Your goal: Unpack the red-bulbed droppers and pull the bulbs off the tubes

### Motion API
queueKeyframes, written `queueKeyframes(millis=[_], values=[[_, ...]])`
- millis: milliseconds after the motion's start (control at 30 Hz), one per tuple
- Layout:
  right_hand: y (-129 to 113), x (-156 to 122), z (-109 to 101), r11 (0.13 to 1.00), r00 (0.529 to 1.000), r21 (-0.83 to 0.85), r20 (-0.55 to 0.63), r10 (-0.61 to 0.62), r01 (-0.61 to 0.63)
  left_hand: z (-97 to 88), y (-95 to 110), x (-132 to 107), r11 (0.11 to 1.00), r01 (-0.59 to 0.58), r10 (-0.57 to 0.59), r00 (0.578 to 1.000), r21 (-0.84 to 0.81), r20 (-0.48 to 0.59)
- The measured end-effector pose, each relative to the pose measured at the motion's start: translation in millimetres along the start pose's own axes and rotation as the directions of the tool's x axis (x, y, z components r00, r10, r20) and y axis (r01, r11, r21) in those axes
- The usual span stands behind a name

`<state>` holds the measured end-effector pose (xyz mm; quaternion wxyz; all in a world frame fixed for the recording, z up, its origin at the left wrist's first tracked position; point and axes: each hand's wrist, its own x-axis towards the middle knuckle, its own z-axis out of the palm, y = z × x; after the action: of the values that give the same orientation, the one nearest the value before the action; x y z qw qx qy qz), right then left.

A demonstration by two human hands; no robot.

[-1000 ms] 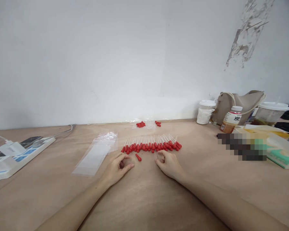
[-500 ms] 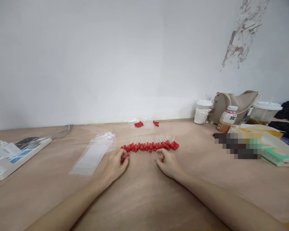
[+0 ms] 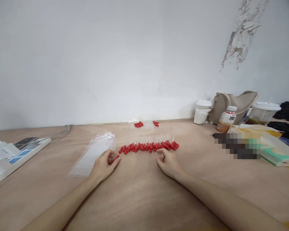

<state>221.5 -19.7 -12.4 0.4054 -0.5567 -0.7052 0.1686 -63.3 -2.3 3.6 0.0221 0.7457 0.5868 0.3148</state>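
The left hand (image 3: 102, 165) has shifted leftward with a red bulb (image 3: 117, 157).

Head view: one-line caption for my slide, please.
Left hand holding a red bulb, right hand holding a thin rod, near a row of red-bulbed droppers.

Left forearm (image 3: 69, 199), bare to the lower edge of view, slender and tapering to the wrist; one small spot (image 3: 85, 185) near that wrist; left hand (image 3: 103, 165) bare; right forearm (image 3: 214, 192) likewise bare and smoothly tapered; right hand (image 3: 168, 162) bare, fingers slim.
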Motion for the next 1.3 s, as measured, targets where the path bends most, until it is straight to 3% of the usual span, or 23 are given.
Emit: queueKeyframes(millis=[333,433,533,733,900,1067,1167,1300], values=[[2.4,0.5,0.5,1.0,1.0,0.013,-0.005,0.016,-0.016,-7.6,5.6,10.1,0.998,0.032,-0.034,0.999,0.047,0.034],[2.0,0.4,0.5,1.0,1.0,0.012,-0.007,0.003,-0.002,-7.6,16.4,20.6,0.998,-0.024,0.024,1.0,0.063,0.002],[1.6,0.2,0.6,1.0,1.0,0.013,-0.002,-0.005,0.005,-2.3,26.2,35.3,0.991,-0.093,0.091,0.996,0.099,0.023],[1.0,0.6,0.5,1.0,1.0,0.014,-0.008,-0.006,0.006,15.7,27.8,55.1,0.99,-0.096,0.089,0.994,0.107,0.068],[0.4,0.7,-0.3,1.0,1.0,0.022,-0.003,-0.004,0.004,24.3,25.6,52.5,1.0,-0.01,0.01,1.0,-0.025,-0.027],[-0.3,0.8,0.0,0.999,0.999,0.02,-0.028,-0.034,0.034,17.5,21.6,33.7,0.995,0.043,-0.056,0.988,-0.09,-0.142],[-0.3,1.0,-0.3,0.991,0.977,0.017,-0.167,-0.131,0.136,7.7,24.7,17.0,0.99,-0.086,0.061,0.976,-0.112,-0.211],[0.6,0.8,-3.4,0.962,0.933,-0.061,-0.237,-0.271,0.265,2.6,36.9,-2.0,0.94,-0.332,0.323,0.94,-0.077,-0.109]])
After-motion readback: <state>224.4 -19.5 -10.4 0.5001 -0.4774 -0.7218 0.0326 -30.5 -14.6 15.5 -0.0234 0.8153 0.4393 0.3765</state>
